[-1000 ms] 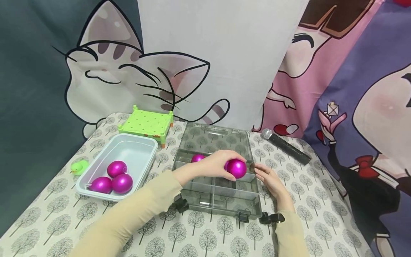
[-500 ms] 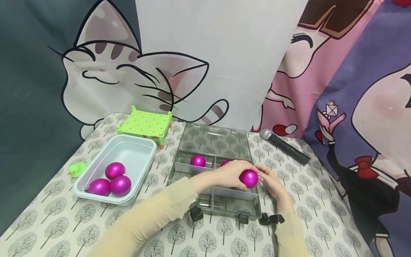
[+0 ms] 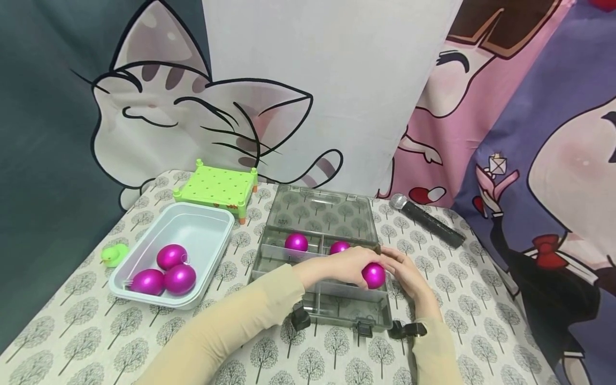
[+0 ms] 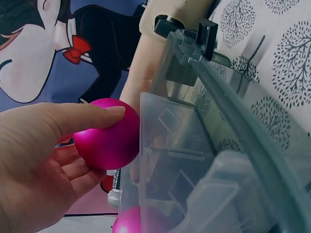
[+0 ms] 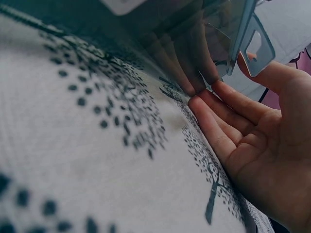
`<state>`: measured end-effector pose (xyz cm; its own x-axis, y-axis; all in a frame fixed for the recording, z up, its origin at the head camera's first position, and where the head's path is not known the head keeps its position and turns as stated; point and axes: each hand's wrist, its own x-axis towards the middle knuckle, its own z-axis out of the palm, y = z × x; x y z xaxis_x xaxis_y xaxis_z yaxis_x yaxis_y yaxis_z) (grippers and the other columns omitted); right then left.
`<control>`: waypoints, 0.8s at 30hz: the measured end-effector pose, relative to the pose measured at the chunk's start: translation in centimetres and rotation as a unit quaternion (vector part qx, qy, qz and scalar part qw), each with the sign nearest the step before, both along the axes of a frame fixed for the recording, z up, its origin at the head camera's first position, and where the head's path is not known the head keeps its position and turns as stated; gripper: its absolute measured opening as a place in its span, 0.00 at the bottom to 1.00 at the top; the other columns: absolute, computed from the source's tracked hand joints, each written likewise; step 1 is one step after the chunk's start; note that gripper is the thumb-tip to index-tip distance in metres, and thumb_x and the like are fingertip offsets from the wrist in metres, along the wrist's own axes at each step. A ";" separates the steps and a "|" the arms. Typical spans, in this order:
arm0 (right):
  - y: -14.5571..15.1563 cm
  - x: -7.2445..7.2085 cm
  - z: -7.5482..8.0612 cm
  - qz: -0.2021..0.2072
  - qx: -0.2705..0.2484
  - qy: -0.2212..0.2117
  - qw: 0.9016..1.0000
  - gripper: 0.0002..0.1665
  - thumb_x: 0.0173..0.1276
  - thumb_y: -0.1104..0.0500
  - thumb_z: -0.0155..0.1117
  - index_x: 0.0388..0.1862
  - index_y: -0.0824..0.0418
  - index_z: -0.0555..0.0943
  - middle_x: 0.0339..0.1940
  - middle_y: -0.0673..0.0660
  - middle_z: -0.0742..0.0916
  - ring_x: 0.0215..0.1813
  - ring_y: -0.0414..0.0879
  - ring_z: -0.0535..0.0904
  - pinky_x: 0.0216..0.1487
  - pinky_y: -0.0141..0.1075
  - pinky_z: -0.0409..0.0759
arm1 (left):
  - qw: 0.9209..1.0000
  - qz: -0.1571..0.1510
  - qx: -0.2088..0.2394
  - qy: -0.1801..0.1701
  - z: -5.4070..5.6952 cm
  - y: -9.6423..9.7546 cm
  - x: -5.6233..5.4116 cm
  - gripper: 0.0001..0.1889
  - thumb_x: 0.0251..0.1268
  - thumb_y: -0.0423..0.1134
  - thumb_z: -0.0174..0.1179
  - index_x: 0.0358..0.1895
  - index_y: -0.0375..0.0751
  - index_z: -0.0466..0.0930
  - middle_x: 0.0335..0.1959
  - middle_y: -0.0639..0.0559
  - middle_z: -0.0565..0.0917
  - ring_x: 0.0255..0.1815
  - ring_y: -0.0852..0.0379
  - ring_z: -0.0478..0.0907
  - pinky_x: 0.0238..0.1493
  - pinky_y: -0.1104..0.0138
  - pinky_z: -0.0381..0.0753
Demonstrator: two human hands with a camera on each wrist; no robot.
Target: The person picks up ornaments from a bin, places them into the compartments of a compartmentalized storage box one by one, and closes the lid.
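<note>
My left hand [image 3: 353, 264] holds a shiny magenta ball [image 3: 374, 275] over the right middle part of a clear grey divider box [image 3: 358, 310]. In the left wrist view, the thumb lies across the top of this ball, with fingers beneath it, close to a clear divider [image 4: 165, 126]. Two more magenta balls, one at back left [image 3: 296, 242] and one at back right [image 3: 339, 247], sit in the box's rear row. Against the box's right side rests my right hand [image 3: 409, 272]; its extended fingertips [image 5: 206, 114] touch the outer wall.
A pale blue tray [image 3: 212, 224] with three magenta balls stands to the left. Around it are a green duck [image 3: 114, 255] and a green toy table [image 3: 216, 184]. The box's lid [image 3: 322, 211] lies back. A microphone [image 3: 428, 220] lies at back right.
My left hand has carried the ball rightward and then down toward the box's right middle part. The back-right ball has come into fuller view. My right hand has stayed at the box's side.
</note>
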<state>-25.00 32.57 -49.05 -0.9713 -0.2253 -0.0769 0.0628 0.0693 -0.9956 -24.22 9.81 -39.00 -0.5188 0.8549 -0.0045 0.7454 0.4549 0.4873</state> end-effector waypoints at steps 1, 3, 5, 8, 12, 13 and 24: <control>0.0 0.0 0.0 0.002 -0.003 -0.001 1.000 0.30 0.74 0.64 0.52 0.67 0.82 0.59 0.48 0.36 0.83 0.51 0.30 0.81 0.57 0.22 0.77 | 1.000 -0.003 -0.003 -0.001 -0.1 0.0 0.0 0.34 0.48 0.36 0.74 0.64 0.45 0.76 0.62 0.52 0.80 0.62 0.55 0.76 0.65 0.69 0.72; 0.0 0.0 -0.1 0.001 -0.003 -0.001 1.000 0.30 0.74 0.64 0.52 0.67 0.82 0.59 0.48 0.37 0.83 0.50 0.30 0.81 0.56 0.23 0.77 | 1.000 -0.009 -0.008 0.000 -0.2 0.1 -0.2 0.34 0.48 0.35 0.75 0.64 0.45 0.76 0.62 0.53 0.80 0.63 0.56 0.75 0.65 0.69 0.71; 0.0 0.0 0.0 0.000 0.002 -0.002 1.000 0.31 0.75 0.63 0.52 0.68 0.82 0.58 0.48 0.37 0.83 0.50 0.30 0.81 0.56 0.23 0.78 | 1.000 -0.010 -0.016 0.002 -0.3 0.2 -0.3 0.35 0.47 0.35 0.75 0.64 0.45 0.75 0.63 0.53 0.79 0.64 0.56 0.75 0.66 0.69 0.71; 0.0 0.0 0.1 -0.001 0.009 -0.005 1.000 0.32 0.75 0.62 0.52 0.68 0.82 0.58 0.48 0.37 0.82 0.51 0.29 0.80 0.56 0.22 0.77 | 1.000 -0.010 -0.028 0.003 -0.4 0.3 -0.5 0.36 0.47 0.35 0.75 0.65 0.47 0.75 0.63 0.53 0.79 0.63 0.56 0.75 0.65 0.69 0.72; -0.1 -0.1 0.0 0.002 0.008 -0.005 1.000 0.32 0.75 0.62 0.51 0.69 0.82 0.58 0.49 0.37 0.82 0.52 0.29 0.80 0.57 0.23 0.77 | 0.999 -0.010 -0.032 -0.003 -0.6 0.3 -0.7 0.36 0.46 0.34 0.76 0.64 0.46 0.75 0.63 0.52 0.79 0.63 0.55 0.76 0.64 0.69 0.72; -0.1 -0.1 0.0 0.003 0.008 -0.003 1.000 0.32 0.76 0.62 0.51 0.69 0.82 0.58 0.49 0.37 0.82 0.52 0.30 0.80 0.57 0.23 0.77 | 0.999 -0.010 -0.032 -0.002 -0.6 0.3 -0.7 0.36 0.46 0.34 0.76 0.64 0.45 0.76 0.62 0.52 0.80 0.62 0.55 0.76 0.64 0.69 0.73; 0.0 -0.3 -0.2 -0.003 0.007 -0.009 1.000 0.32 0.75 0.63 0.52 0.69 0.82 0.57 0.48 0.36 0.82 0.52 0.29 0.80 0.57 0.22 0.77 | 0.999 -0.006 -0.036 -0.016 -0.9 0.3 -0.9 0.35 0.46 0.34 0.76 0.64 0.44 0.76 0.62 0.53 0.80 0.63 0.55 0.76 0.66 0.68 0.71</control>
<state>-25.28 32.53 -49.29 -0.9711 -0.2178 -0.0980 0.0817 0.0828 -0.9932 -25.15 10.13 -39.85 -0.5073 0.8579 -0.0821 0.7359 0.4808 0.4767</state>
